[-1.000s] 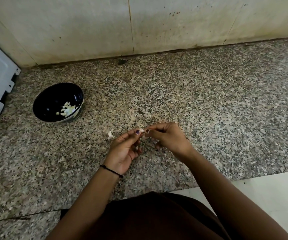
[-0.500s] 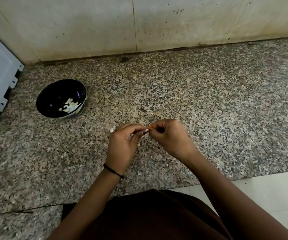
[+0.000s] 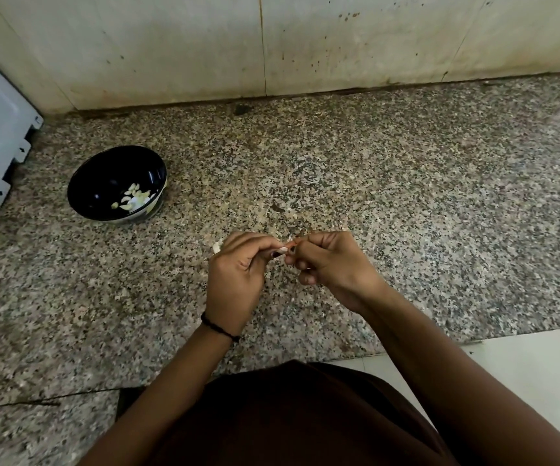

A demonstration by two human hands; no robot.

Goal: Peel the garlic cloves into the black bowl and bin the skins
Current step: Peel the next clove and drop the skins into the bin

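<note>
I have the left hand (image 3: 235,280) and right hand (image 3: 332,267) both pinching one garlic clove (image 3: 287,249) low over the counter (image 3: 406,196), probably to catch falling skin, with the black bowl (image 3: 85,183) of peeled cloves (image 3: 134,198) well apart on the left.

You get one view only: a wide-angle camera on your head, facing forward and steeply down past your dark-clad front at the speckled stone counter (image 3: 406,196). It is near enough that your forearms run in from the bottom edge, and your left hand (image 3: 235,280) and right hand (image 3: 335,267), pinching the garlic clove (image 3: 285,249) between them, sit at mid-frame. The black bowl (image 3: 103,176) lies toward the left edge and the tiled wall (image 3: 171,45) runs along the top, its lines bowed by the lens.
</note>
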